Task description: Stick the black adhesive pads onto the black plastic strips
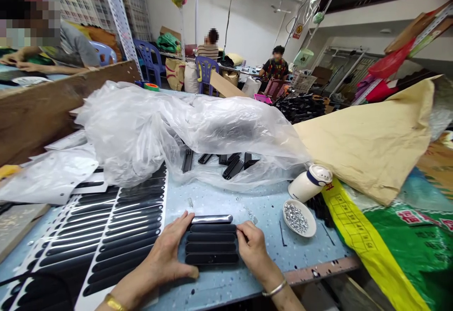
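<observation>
Several black bar-shaped pieces (211, 247) lie side by side in a row on the blue tabletop. Just beyond them is a glossy black strip (212, 219). My left hand (170, 249) rests at their left ends, its thumb and fingers spread apart, the fingertips near the end of the glossy strip. Closed fingers of my right hand (253, 247) pinch the right end of the farthest bar. To the left, sheets of black adhesive-looking strips (130, 226) lie flat, with rounded ends and small holes.
Crumpled clear plastic (212, 117) covers the far side, with loose black pieces (233, 165) under its edge. A white bowl (310, 226) of small silvery bits stands right, beside a white container (307, 183). Brown paper (368, 136) and a green-yellow sack (399, 240) lie beyond. Other people sit farther off.
</observation>
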### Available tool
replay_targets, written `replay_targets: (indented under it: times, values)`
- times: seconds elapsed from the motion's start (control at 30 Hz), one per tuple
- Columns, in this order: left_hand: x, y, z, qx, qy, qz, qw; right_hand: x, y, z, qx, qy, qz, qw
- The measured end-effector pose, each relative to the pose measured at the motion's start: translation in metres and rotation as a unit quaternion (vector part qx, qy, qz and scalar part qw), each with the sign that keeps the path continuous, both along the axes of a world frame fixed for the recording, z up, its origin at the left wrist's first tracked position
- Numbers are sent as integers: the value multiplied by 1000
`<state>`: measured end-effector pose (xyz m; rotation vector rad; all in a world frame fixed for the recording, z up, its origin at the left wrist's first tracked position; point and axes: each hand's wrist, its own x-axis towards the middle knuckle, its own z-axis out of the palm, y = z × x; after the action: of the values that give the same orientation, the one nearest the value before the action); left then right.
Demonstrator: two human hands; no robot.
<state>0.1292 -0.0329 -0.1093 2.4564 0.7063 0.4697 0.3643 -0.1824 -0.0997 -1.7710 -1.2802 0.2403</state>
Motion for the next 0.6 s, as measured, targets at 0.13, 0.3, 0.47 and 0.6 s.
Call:
replay_targets:
  times: [0.13,0.3,0.47,0.6]
  values:
    - [1,-1,12,-24,14,-3,1000,11,10,7,-2,0,6,1000]
    - [2,-4,25,-43,31,-6,999,18,2,17,-42,29,59,997]
    - [2,-14,29,6,-4,-24,1000,15,-33,12,-65,-102,210,970]
    - [1,-21,27,13,-20,-21,1000,12,-43,2,-37,-183,260,947]
